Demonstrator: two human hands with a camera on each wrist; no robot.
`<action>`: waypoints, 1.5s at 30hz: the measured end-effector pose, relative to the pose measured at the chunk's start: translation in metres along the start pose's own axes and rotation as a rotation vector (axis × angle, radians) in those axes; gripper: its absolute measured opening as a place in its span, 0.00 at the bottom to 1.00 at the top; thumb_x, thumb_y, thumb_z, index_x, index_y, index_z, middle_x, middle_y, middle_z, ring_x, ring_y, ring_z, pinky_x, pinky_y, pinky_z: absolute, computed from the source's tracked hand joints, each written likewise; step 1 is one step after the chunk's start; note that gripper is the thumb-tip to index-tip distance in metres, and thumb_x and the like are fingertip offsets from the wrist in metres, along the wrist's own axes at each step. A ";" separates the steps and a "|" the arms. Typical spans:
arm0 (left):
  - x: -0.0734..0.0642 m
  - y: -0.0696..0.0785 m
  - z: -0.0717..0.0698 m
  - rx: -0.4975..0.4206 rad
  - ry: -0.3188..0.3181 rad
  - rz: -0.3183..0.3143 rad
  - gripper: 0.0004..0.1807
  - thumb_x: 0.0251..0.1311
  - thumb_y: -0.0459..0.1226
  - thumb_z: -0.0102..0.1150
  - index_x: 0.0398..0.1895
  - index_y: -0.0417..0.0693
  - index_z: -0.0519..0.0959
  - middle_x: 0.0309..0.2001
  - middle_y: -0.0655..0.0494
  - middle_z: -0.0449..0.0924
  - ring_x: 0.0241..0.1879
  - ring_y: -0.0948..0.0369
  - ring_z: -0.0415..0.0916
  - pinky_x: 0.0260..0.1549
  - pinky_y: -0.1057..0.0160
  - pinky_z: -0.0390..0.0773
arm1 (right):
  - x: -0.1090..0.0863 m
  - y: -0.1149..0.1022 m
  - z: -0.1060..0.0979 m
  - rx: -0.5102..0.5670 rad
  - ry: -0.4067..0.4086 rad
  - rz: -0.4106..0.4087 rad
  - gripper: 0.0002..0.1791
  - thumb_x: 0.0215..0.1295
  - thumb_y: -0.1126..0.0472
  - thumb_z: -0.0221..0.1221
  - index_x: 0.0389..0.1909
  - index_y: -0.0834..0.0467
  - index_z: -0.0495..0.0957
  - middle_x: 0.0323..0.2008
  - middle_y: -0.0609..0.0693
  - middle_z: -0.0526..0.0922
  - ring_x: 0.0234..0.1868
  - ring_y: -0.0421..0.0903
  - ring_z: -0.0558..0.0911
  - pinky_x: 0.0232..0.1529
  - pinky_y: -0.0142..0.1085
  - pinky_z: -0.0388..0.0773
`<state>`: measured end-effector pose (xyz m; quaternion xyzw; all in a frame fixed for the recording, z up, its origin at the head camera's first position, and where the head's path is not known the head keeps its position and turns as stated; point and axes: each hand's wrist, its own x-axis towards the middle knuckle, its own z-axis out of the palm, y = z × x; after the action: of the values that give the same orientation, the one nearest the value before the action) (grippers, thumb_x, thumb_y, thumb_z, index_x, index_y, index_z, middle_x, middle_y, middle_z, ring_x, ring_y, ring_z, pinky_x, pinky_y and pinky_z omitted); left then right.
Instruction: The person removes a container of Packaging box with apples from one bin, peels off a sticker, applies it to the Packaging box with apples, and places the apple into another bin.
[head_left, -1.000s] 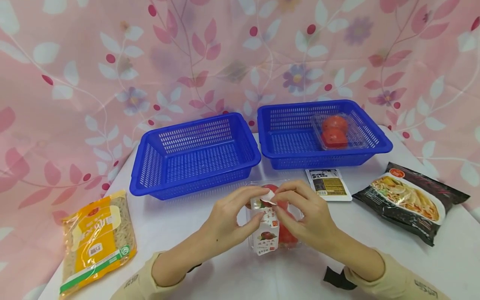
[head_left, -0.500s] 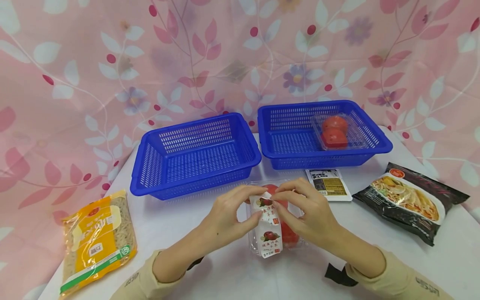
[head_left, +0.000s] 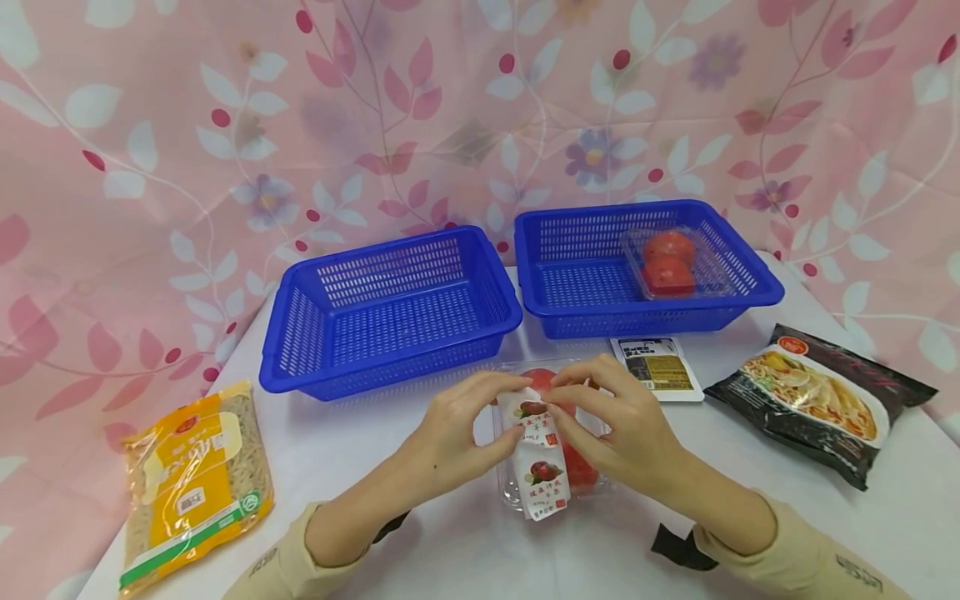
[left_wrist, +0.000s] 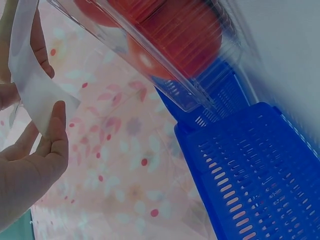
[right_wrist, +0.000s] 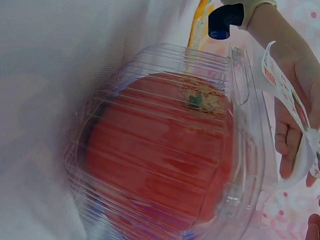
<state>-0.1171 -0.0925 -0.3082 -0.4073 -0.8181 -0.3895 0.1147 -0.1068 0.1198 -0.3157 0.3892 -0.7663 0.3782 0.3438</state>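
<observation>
In the head view, a white strip of stickers point(head_left: 542, 475) printed with red apples hangs between both hands, over a clear plastic box point(head_left: 512, 496). Its upper left edge is pinched by my left hand point(head_left: 450, 429), thumb and index finger curled. My right hand point(head_left: 618, 421) pinches the strip's upper right corner with thumb and fingertips. Red tomatoes point(head_left: 579, 468) fill the box, partly hidden by strip and hands. From the right wrist, a large tomato point(right_wrist: 155, 145) shows through the ribbed wall. The strip point(left_wrist: 42, 95) shows its blank back in the left wrist view.
Two blue baskets point(head_left: 390, 367) stand at the back; the right-hand basket point(head_left: 555, 312) holds another tomato box point(head_left: 670, 267). A yellow packet point(head_left: 198, 483) lies at left. To the right are a small flat pouch point(head_left: 660, 371) and a black noodle bag point(head_left: 817, 400).
The strip's folded top edge has flattened out, and its lower end has swung slightly right and down. Both hands stay almost in place, still pinching it.
</observation>
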 end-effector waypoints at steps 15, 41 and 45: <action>-0.005 -0.005 0.002 0.003 -0.034 0.004 0.27 0.47 0.34 0.67 0.54 0.46 0.73 0.53 0.58 0.73 0.56 0.63 0.68 0.54 0.64 0.68 | 0.006 -0.006 -0.002 0.008 0.087 -0.130 0.13 0.63 0.57 0.54 0.28 0.61 0.81 0.32 0.53 0.78 0.33 0.44 0.73 0.33 0.26 0.68; -0.020 -0.014 -0.010 0.081 -0.045 -0.072 0.25 0.48 0.37 0.67 0.52 0.48 0.75 0.50 0.60 0.75 0.52 0.64 0.71 0.50 0.64 0.72 | 0.011 -0.006 -0.013 -0.038 0.146 -0.109 0.15 0.63 0.55 0.55 0.25 0.61 0.81 0.29 0.54 0.78 0.31 0.45 0.72 0.31 0.26 0.69; -0.025 -0.016 -0.013 0.096 -0.066 -0.115 0.25 0.48 0.38 0.67 0.52 0.49 0.75 0.50 0.61 0.75 0.52 0.65 0.71 0.50 0.63 0.72 | 0.008 -0.002 -0.013 -0.040 0.135 -0.089 0.15 0.63 0.55 0.55 0.25 0.60 0.81 0.30 0.54 0.78 0.32 0.45 0.73 0.33 0.26 0.69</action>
<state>-0.1152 -0.1224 -0.3209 -0.3662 -0.8612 -0.3423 0.0845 -0.1055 0.1270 -0.3019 0.3894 -0.7307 0.3727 0.4189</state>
